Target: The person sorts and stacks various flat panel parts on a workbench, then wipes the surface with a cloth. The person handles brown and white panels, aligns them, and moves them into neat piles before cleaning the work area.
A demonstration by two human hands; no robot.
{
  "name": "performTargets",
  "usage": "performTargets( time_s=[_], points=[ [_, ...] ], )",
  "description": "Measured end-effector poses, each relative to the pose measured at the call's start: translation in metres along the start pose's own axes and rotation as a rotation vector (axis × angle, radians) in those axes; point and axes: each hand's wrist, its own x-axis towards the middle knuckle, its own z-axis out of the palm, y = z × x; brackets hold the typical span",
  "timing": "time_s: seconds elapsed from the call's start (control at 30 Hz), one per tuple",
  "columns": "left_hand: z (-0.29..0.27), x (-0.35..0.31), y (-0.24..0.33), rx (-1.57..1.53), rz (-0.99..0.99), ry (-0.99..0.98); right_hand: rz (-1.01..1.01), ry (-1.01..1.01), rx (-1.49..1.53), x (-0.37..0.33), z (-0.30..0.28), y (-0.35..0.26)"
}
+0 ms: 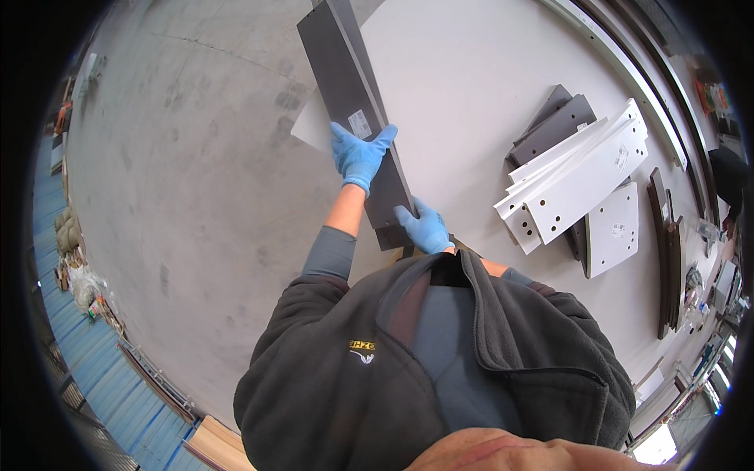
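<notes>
A long dark grey panel point(334, 67) with a white label slants away from me, over the left edge of a white tabletop point(440, 71). A second dark strip point(353, 35) shows along its right side; whether it is a separate panel I cannot tell. My left hand point(361, 158), in a blue glove, is closed across the panel just below the label, its thumb at the right edge. Lower down, my right hand point(426, 228), also gloved in blue, grips the right edge near the close end. Part of its fingers is hidden.
To the right lie fanned white panels point(585, 184) with holes, over dark grey panels point(554, 129) and beside another white panel point(616, 228). Narrow dark brown strips point(667, 259) lie farther right. Long rails point(632, 74) curve along the far right. Grey concrete floor point(196, 157) spreads left.
</notes>
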Motion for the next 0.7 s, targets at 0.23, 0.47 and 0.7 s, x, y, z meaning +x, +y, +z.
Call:
performTargets(
  time_s=[0.23,0.47,0.7],
  points=[
    [0.006,0.004,-0.025,-0.601,0.031,0.025,-0.199,-0.056,-0.284,-0.017,-0.007,-0.011],
    [-0.018,-0.008,-0.045,-0.943,0.099,0.013,-0.167,-0.279,-0.397,-0.020,-0.038,-0.013],
    [-0.074,-0.011,-0.059,-0.970,0.112,0.006,-0.263,-0.135,-0.691,-0.022,-0.050,-0.055]
  ],
)
